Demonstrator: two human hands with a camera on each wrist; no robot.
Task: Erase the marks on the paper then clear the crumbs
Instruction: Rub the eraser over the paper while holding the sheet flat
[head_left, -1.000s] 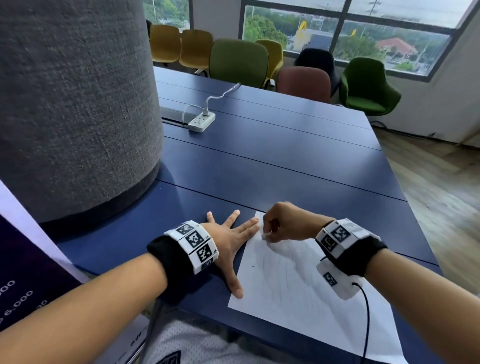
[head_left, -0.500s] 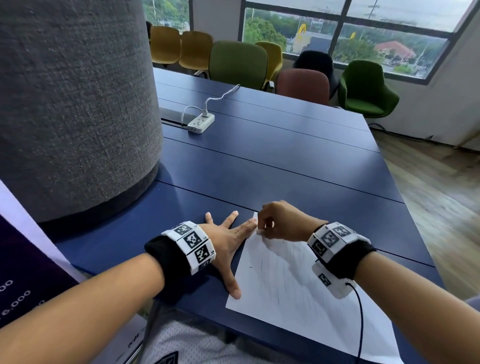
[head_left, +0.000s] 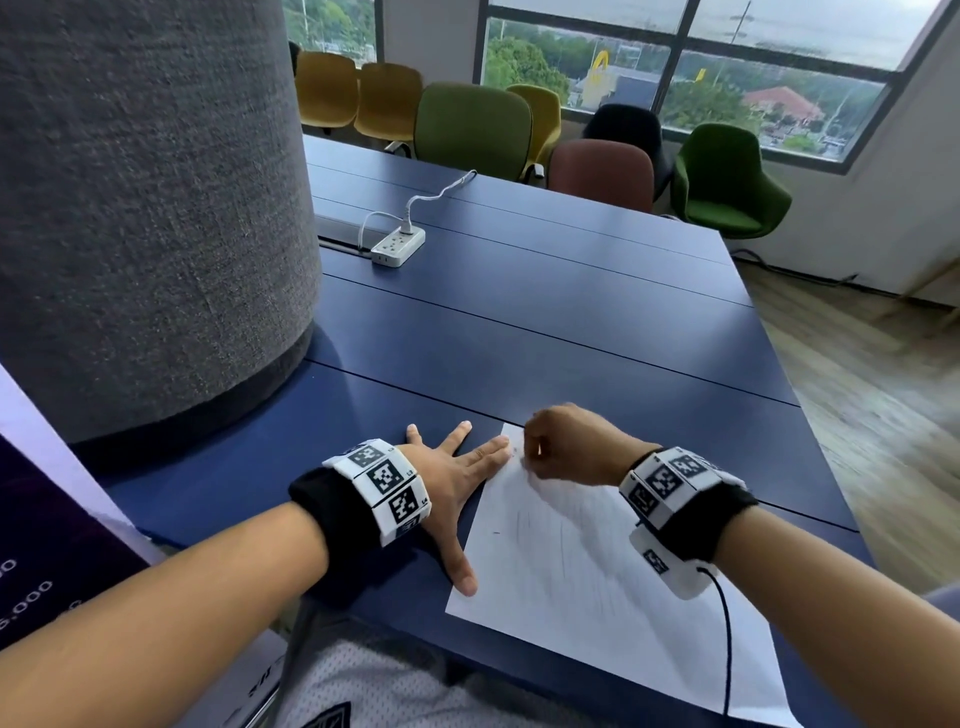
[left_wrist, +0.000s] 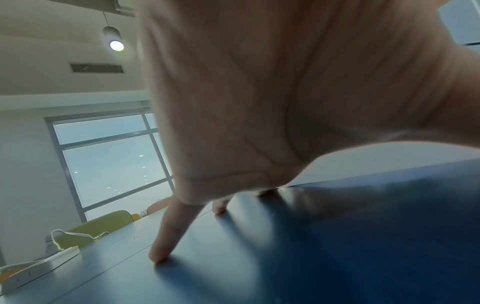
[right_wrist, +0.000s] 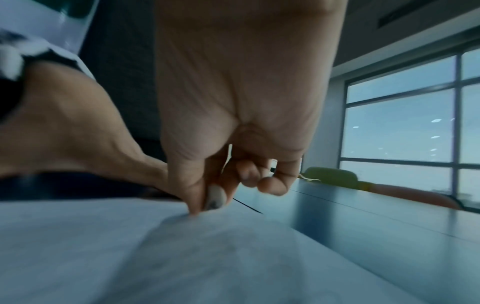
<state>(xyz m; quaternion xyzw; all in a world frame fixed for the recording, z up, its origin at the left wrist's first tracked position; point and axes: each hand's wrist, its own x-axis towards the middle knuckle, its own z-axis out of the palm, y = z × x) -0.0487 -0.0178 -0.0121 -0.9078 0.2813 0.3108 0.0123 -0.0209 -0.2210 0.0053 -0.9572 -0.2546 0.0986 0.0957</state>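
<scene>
Blue and long, the desk (head_left: 545, 332) fills the room, with a big window and coloured chairs (head_left: 470, 130) far at the back. Nearest, by the desk's near edge, lies the white paper (head_left: 587, 597). Faint grey pencil marks (head_left: 540, 525) still show across the middle of it, so I think the rubbing is only partly done. I cannot see crumbs clearly; a few tiny specks may sit near the top corner. The clearing step looks not yet begun.

Next comes the left hand (head_left: 457, 473). It lies flat and spread wide on the desk just beside the paper's left edge, fingertips (head_left: 501, 444) reaching onto the paper's far left corner, thumb touching the paper's left edge lower down. It holds nothing.

At that same far corner the right hand (head_left: 566, 447) is curled tight. From the right wrist view it pinches a small pale eraser (right_wrist: 215, 198), smudged dark at its tip, pressed down on the paper.

Farther off, a white power strip (head_left: 397, 247) with its cable rests beside a big grey round pillar (head_left: 140, 197)
</scene>
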